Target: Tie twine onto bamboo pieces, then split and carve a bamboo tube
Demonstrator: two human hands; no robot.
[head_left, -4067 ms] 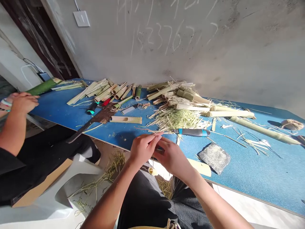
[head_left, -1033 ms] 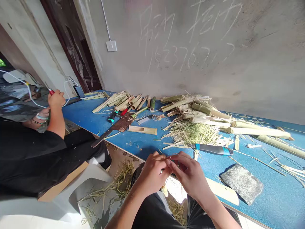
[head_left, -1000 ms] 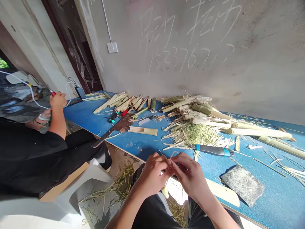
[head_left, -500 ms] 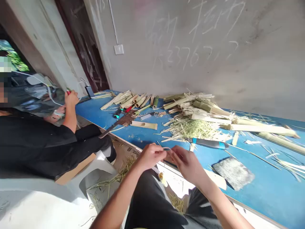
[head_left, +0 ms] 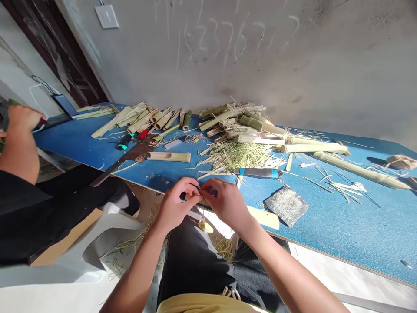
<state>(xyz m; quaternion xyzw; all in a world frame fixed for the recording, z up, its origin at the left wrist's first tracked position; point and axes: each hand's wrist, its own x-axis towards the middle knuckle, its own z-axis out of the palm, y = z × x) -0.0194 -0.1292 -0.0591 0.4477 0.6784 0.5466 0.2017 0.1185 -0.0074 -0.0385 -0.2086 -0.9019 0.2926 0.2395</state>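
Observation:
My left hand (head_left: 180, 201) and my right hand (head_left: 223, 201) meet at the front edge of the blue table, fingertips pinched together. Both are closed on a thin string (head_left: 203, 212), largely hidden by the fingers. It runs down toward a small, pale yellow bamboo piece (head_left: 205, 225) above my lap. Just beyond my hands lies a blue-and-black tool handle (head_left: 259, 173). To the right of my right hand, a flat split of bamboo (head_left: 264, 217) rests at the table edge beside a grey stone block (head_left: 286, 205).
Bamboo tubes and splits (head_left: 228, 124) are heaped along the wall, with shavings (head_left: 243, 155) in front. A rusty long blade (head_left: 140, 150) juts over the table's left edge. At the left, another person's arm (head_left: 19, 143) is close to the table (head_left: 358, 230).
My view has turned right and downward. My hands have drawn together; the pale loop seen between them earlier is now mostly covered by fingers. The co-worker's arm has shifted toward the left border.

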